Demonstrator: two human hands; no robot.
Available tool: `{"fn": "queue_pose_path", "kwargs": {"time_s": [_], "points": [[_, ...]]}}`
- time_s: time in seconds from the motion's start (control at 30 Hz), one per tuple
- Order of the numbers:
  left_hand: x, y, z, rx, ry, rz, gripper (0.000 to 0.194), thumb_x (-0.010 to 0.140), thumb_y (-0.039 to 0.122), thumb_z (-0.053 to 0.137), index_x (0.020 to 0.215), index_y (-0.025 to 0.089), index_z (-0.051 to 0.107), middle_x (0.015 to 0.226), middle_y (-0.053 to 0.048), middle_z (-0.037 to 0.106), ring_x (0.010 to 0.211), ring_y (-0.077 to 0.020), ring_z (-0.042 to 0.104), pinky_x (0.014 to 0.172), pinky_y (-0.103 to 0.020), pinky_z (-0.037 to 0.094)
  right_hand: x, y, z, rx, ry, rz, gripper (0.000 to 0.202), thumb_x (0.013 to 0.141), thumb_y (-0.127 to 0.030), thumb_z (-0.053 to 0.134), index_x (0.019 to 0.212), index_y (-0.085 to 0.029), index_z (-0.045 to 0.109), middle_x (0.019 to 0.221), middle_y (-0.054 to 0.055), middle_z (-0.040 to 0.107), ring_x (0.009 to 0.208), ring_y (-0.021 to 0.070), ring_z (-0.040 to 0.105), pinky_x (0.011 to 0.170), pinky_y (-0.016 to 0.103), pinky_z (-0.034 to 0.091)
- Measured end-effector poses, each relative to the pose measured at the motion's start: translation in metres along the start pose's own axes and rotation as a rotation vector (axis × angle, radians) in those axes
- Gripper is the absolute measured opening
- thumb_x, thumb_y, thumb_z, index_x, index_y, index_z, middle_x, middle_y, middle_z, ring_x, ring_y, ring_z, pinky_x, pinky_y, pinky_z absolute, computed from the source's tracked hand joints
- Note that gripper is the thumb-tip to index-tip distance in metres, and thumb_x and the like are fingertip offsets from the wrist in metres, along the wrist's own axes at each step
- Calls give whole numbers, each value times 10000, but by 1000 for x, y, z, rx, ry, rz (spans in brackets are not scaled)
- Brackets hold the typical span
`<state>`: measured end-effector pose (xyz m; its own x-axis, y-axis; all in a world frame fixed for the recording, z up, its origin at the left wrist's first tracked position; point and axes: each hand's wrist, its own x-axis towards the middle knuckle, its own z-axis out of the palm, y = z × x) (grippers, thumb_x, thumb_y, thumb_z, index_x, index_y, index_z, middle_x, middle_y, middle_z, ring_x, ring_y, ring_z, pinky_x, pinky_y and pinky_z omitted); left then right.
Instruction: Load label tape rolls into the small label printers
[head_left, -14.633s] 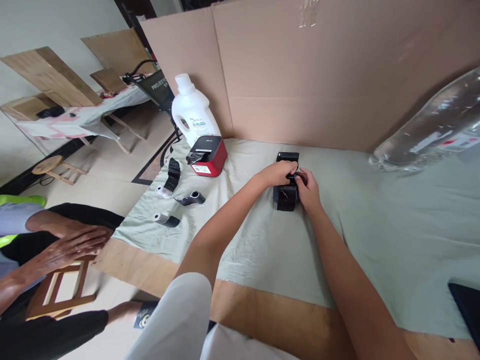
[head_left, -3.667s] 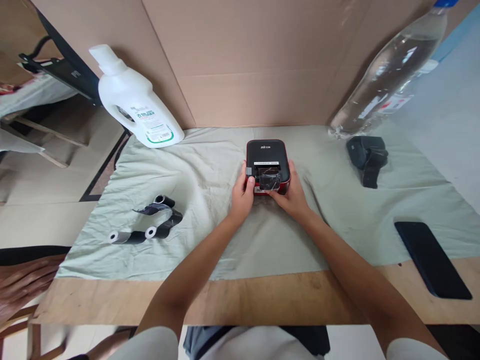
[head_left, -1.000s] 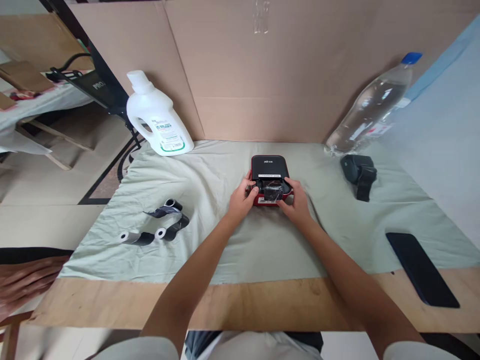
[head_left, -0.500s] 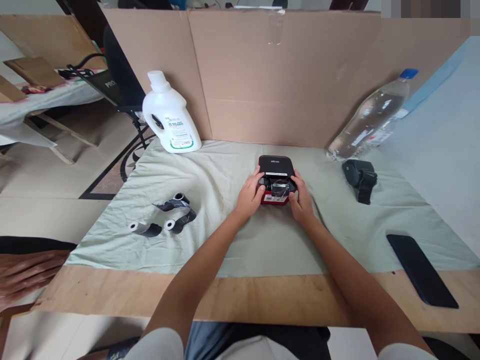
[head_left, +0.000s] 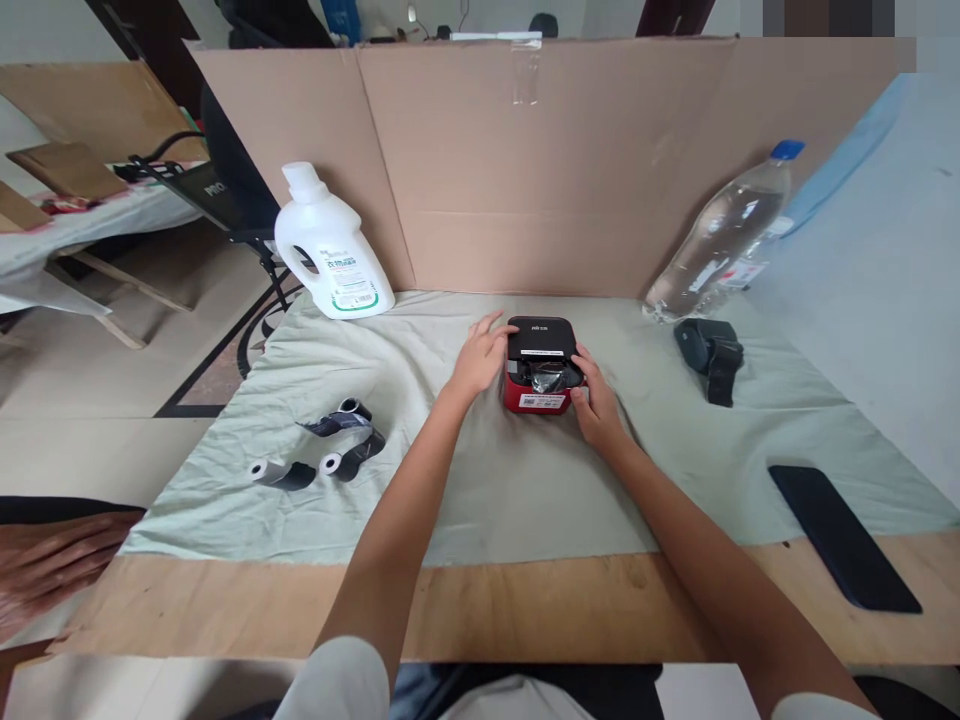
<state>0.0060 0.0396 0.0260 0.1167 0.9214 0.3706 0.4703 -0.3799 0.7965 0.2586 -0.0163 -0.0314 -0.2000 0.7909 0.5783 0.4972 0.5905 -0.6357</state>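
The red-and-black device (head_left: pixel 541 365) sits mid-width on the cloth-covered worktop (head_left: pixel 300 605), toward the cardboard panel (head_left: pixel 480 170) standing along the back. The right hand (head_left: pixel 598 405) grips its right side; the left hand (head_left: pixel 482 352), fingers loosely spread, touches its upper left edge. Bare wood shows along the near edge. Leftward, beyond tiled floor (head_left: pixel 82 390), a folding chair (head_left: pixel 199 190) stands near a cloth-draped table (head_left: pixel 112 225).

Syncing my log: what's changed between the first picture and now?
Red-and-black box moved right, from beside the white jug to mid-cloth; right hand grips its right side, left hand touches its top left edge. Black device was let go, now farther right. Jug and phone look unmoved.
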Motion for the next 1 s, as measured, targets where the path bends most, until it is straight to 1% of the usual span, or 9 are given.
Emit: {"fn": "queue_pose_path", "kwargs": {"time_s": [0.13,0.23,0.33,0.53,0.67,0.8,0.83,0.9,1.0], "points": [[-1,-24,11,-506,241,-267,274,842,219,458,952,218,709,1078,-81,706,1052,-233,663,924,-379,546,-1,0,0,10,-1,10,558,1072,-551,404,1543,-258,466,1726,133,372,1607,274,351,1311,531,320],[-10,-34,22,-894,232,-443,246,711,202,508,901,204,665,861,-42,666,801,-175,643,769,-310,519,-1,-3,0,19,5,28,576,1072,-574,383,1541,-252,468,1724,136,374,1612,275,341,1321,530,297],[-17,-38,26,-1146,232,-513,317,622,162,516,907,196,650,824,-24,639,735,-140,620,743,-281,503,4,-9,-5,13,-7,68,575,1077,-584,345,1534,-264,485,1713,121,400,1609,274,348,1323,524,294],[-16,-41,26,-1234,173,-574,335,571,99,514,872,201,621,745,5,595,679,-128,573,698,-267,477,45,-20,-12,-36,20,177,594,1073,-556,320,1590,-292,441,1666,111,470,1326,280,634,1162,500,498],[-19,-34,29,-1155,137,-554,246,649,78,544,846,188,641,731,15,595,690,-110,565,690,-236,459,82,-24,-5,-105,30,259,630,1022,-477,415,1625,-295,398,1598,94,535,1175,243,659,980,412,591],[-22,-28,30,-1138,104,-527,138,698,87,584,792,175,632,733,16,615,680,-91,561,688,-216,444,95,-30,2,-180,144,285,423,926,-369,538,1301,-222,669,1437,136,609,854,195,651,804,378,588],[-22,-28,30,-1145,104,-523,117,700,89,585,772,174,622,725,17,613,672,-87,557,686,-214,441,96,-31,1,-221,114,262,323,920,-345,539,1157,-209,712,1309,130,663,795,188,632,798,379,577],[-22,-28,30,-1155,108,-520,91,703,98,582,748,173,608,714,16,611,661,-85,553,683,-211,439,101,-34,-2,-306,-101,176,226,923,-305,532,968,-206,731,1094,108,713,787,201,635,816,381,555],[-21,-30,31,-1161,115,-518,75,702,107,584,737,168,612,698,15,612,655,-85,553,675,-208,429,124,-37,-6,-422,-520,86,224,902,-245,563,988,-211,767,1097,106,765,960,255,697,873,383,537]]}}
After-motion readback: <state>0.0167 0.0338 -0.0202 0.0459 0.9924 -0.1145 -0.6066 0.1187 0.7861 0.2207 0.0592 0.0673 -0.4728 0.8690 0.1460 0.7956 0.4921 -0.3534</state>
